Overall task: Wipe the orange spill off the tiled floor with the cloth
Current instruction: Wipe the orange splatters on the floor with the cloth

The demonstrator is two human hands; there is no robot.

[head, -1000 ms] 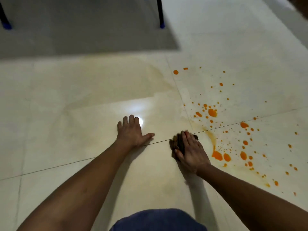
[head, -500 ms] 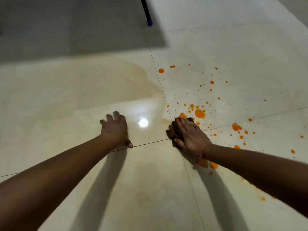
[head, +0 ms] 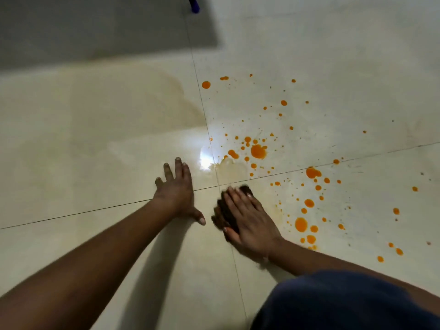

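Note:
Orange drops and blobs of the spill (head: 258, 151) are scattered over the cream tiled floor (head: 95, 144), mostly to the right of centre. A dark brown cloth (head: 225, 208) lies on the floor near the crossing of the tile joints. My right hand (head: 250, 219) presses flat on top of it with straight fingers, and the cloth shows only at the hand's left and top edges. My left hand (head: 177, 191) rests flat on the bare tile just left of the cloth, fingers spread. A faint yellowish smear (head: 232, 171) marks the tile above the cloth.
A dark grey mat or shadowed area (head: 95, 27) covers the top left. A black furniture leg with a blue foot (head: 194, 5) stands at the top edge. Dark blue clothing (head: 345, 303) fills the lower right corner. A bright light reflection (head: 206, 159) sits beside my left hand.
My right hand has slid the cloth back toward me, from beside the large orange blob to below the tile joint. My left hand shifted right, nearer the cloth. The camera moved.

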